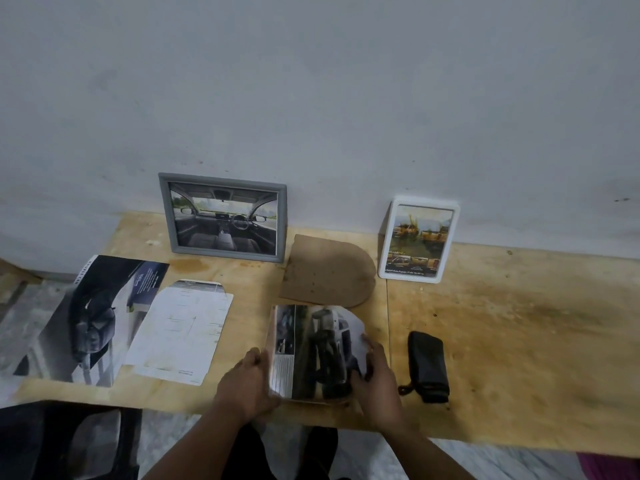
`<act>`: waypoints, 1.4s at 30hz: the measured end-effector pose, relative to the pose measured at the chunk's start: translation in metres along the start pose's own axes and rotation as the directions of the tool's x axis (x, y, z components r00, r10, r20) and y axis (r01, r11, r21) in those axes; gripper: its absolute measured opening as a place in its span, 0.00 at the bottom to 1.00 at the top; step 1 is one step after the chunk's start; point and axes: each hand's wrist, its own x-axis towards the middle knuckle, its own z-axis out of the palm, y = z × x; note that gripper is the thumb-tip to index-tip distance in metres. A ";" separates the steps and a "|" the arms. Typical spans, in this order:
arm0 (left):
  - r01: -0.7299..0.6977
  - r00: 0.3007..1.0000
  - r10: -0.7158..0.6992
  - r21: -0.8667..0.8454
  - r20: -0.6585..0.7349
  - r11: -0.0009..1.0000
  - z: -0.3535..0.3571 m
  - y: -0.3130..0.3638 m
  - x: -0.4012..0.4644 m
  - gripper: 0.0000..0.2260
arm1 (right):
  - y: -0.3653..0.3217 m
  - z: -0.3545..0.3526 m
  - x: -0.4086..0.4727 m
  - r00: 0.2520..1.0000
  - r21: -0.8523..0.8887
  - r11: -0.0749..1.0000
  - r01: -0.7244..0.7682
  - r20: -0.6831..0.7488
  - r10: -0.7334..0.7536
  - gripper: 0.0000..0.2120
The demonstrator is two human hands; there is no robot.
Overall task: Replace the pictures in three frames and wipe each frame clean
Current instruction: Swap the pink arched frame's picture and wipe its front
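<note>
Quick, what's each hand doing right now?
Left hand: grips the car picture's left edge.
Right hand: fingers curled round its right edge.

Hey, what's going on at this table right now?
A person holds a car picture between the left hand and right hand at the table's near edge. A brown backing board lies just beyond it. A grey frame and a white frame stand against the wall, both holding pictures.

bare plywood table (519, 341) right of black pouch (427, 367); frames line wall.
</note>
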 end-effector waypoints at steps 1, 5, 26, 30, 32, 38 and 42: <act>0.017 0.999 -0.016 0.031 -0.035 0.999 -0.005 0.002 -0.004 0.44 | -0.004 -0.006 0.001 1.000 0.104 0.994 -0.019 -0.011 0.021 0.28; 0.057 0.976 -0.104 -0.239 -0.190 0.969 -0.021 0.013 -0.016 0.38 | -0.016 -0.030 0.018 0.999 0.301 0.953 -0.039 0.034 0.030 0.21; -0.043 0.738 -0.672 -0.998 -0.056 0.037 -0.095 -0.208 -0.022 0.03 | -0.256 0.210 0.112 0.909 -0.084 0.943 0.323 0.306 -0.284 0.13; -0.018 0.635 -0.773 -1.000 0.006 -0.022 -0.089 -0.269 -0.023 0.04 | -0.288 0.291 0.123 0.874 -0.161 0.926 0.342 0.416 -0.250 0.05; -0.004 0.587 -0.810 -1.000 0.020 -0.028 -0.082 -0.299 -0.019 0.02 | -0.297 0.330 0.129 0.861 -0.178 0.924 0.340 0.453 -0.230 0.06; 0.135 0.578 -0.815 -0.990 0.044 0.042 -0.059 -0.360 -0.016 0.03 | -0.297 0.408 0.148 0.821 -0.243 0.907 0.343 0.547 -0.164 0.13; 0.264 0.625 -0.781 -0.941 -0.003 0.214 -0.052 -0.379 -0.017 0.08 | -0.299 0.412 0.149 0.832 -0.348 0.822 0.451 0.497 -0.247 0.11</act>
